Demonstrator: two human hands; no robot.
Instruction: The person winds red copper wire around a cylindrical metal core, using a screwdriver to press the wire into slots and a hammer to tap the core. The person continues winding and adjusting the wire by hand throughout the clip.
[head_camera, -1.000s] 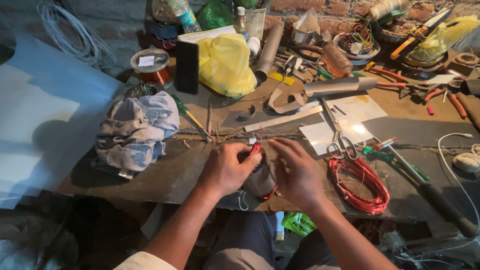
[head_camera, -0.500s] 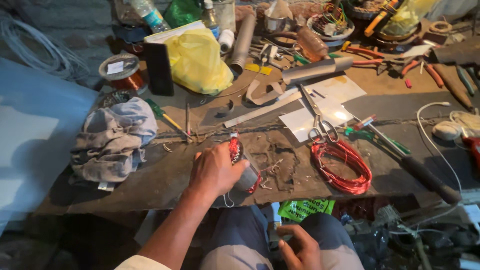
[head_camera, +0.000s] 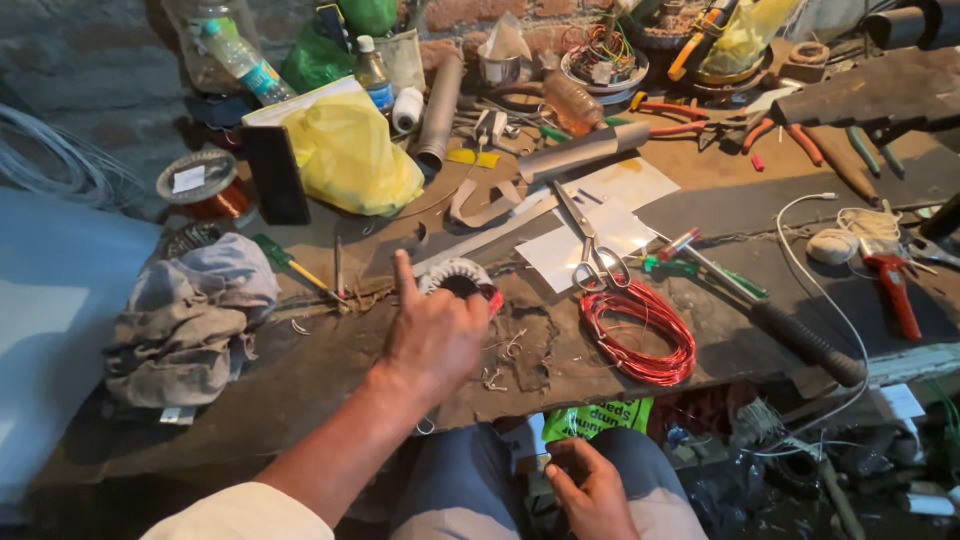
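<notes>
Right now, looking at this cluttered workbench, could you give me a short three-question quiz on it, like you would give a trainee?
1. True or false: the left hand holds a ring-shaped wound coil on the bench.
2. Which lies just right of that coil?
A. a coil of red wire
B. a blue bucket
C. a green hammer
3. Fill in: the right hand is down by the person's ____, below the bench edge.

Key
1. True.
2. A; the scissors lie just above it, on white paper.
3. Lap. Whether it holds anything cannot be told.
</notes>
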